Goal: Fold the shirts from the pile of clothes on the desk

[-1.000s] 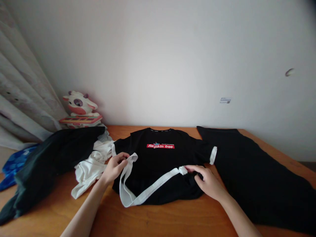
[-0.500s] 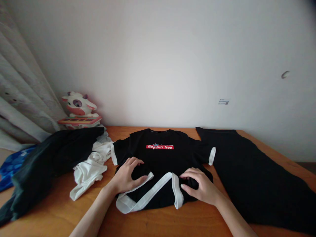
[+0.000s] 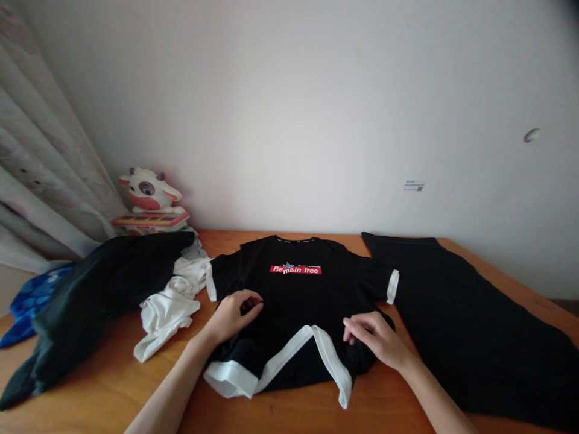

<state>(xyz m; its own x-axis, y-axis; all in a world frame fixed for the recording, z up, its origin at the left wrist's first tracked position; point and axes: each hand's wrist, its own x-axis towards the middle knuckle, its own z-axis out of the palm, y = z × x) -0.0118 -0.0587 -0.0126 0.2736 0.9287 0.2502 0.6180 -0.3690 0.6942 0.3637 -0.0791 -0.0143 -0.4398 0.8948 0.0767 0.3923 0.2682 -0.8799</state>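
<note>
A black T-shirt (image 3: 294, 295) with a red and white chest label and white cuffs lies face up in the middle of the wooden table (image 3: 280, 410). Its white hem band (image 3: 289, 358) lies twisted and crumpled along the near edge. My left hand (image 3: 233, 313) rests on the shirt's left side, fingers curled and pinching the black cloth. My right hand (image 3: 375, 337) sits on the shirt's lower right, fingers bent and pressed into the fabric.
A crumpled white garment (image 3: 169, 307) and a dark heap of cloth (image 3: 90, 289) lie to the left, with blue fabric (image 3: 31, 298) beyond. A long black garment (image 3: 470, 319) is spread out on the right. A toy cow (image 3: 147, 199) stands by the curtain (image 3: 40, 169).
Both hands let the white hem band drop from the shirt's middle toward the near edge. They shifted onto the black cloth and now gather it with bent fingers.
</note>
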